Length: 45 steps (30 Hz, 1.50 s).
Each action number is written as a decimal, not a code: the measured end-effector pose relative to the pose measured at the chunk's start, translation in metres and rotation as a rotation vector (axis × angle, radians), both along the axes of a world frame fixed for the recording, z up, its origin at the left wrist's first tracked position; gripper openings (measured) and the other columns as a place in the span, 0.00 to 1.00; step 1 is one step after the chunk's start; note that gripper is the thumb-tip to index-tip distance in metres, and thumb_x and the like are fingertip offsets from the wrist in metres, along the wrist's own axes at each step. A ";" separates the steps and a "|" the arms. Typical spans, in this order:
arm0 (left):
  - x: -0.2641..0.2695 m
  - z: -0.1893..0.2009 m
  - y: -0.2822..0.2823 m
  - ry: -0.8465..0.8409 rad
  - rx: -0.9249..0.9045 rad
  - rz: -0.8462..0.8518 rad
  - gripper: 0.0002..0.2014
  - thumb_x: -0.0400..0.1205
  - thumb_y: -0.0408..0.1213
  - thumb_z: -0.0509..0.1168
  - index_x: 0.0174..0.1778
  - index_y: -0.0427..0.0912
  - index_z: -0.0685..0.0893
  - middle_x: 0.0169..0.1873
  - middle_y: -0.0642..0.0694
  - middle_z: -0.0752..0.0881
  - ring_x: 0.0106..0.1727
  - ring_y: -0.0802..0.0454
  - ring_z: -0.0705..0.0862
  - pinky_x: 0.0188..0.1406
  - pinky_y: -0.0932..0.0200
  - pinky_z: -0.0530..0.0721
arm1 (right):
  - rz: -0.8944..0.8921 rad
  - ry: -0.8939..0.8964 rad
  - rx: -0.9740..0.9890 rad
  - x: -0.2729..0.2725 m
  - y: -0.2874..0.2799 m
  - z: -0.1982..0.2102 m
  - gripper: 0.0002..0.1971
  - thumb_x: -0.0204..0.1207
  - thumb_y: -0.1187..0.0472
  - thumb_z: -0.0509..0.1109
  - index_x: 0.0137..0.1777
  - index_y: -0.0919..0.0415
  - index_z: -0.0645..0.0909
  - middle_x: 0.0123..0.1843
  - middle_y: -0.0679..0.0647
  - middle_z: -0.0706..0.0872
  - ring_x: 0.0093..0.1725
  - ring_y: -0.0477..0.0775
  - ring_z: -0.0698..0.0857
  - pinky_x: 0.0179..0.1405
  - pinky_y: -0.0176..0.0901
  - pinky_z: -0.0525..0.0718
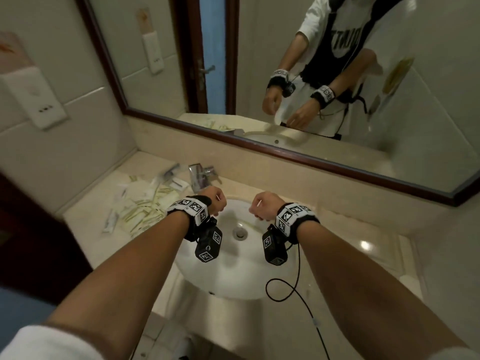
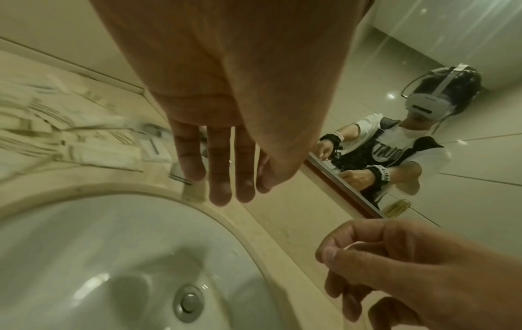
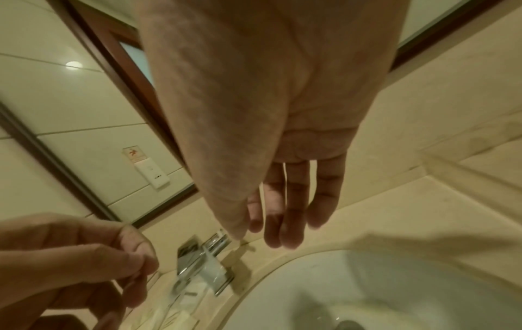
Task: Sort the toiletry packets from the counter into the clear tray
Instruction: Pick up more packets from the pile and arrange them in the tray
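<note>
- My left hand (image 1: 214, 201) and right hand (image 1: 262, 206) both hang over the sink (image 1: 233, 281). The fingers are loose and a bit bent, and I see nothing in them.
- The packets (image 1: 140, 201) lie in a messy pile on the counter (image 1: 85, 203), to the left of the sink and near the tap (image 1: 200, 175). None is picked up yet.
- I cannot find the clear tray for sure. If I guess wrong, packets could end up in the wrong place.
- The packets look flat and thin, and they lie on top of each other. I might grab two at once, or push some away.
- Some lie close to the sink edge. A bump could slide one into the bowl, maybe down to the drain (image 1: 239, 233).
- The black wire (image 1: 296, 268) hangs from my right wrist. It could catch on something when I reach left.
</note>
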State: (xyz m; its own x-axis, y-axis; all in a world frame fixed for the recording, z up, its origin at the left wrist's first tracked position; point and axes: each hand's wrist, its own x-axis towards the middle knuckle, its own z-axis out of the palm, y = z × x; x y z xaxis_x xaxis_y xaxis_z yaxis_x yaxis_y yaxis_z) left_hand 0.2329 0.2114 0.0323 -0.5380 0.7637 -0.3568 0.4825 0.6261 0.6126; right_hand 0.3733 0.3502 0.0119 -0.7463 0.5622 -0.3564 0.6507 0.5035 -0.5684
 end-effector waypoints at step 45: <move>-0.224 -0.136 -0.224 -0.088 -0.246 0.193 0.18 0.75 0.41 0.72 0.60 0.41 0.80 0.61 0.41 0.81 0.61 0.43 0.81 0.58 0.53 0.79 | 0.410 -0.187 0.045 -0.258 -0.217 -0.132 0.42 0.65 0.48 0.82 0.76 0.55 0.66 0.74 0.60 0.69 0.73 0.64 0.69 0.71 0.58 0.74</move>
State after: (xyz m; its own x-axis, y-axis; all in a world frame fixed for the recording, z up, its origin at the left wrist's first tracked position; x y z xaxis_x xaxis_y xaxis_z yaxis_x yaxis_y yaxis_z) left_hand 0.0094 -0.0126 -0.1037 -0.6236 0.5356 -0.5695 0.2923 0.8353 0.4656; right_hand 0.1149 0.1333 -0.1205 -0.8356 0.2516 -0.4884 0.4819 0.7624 -0.4318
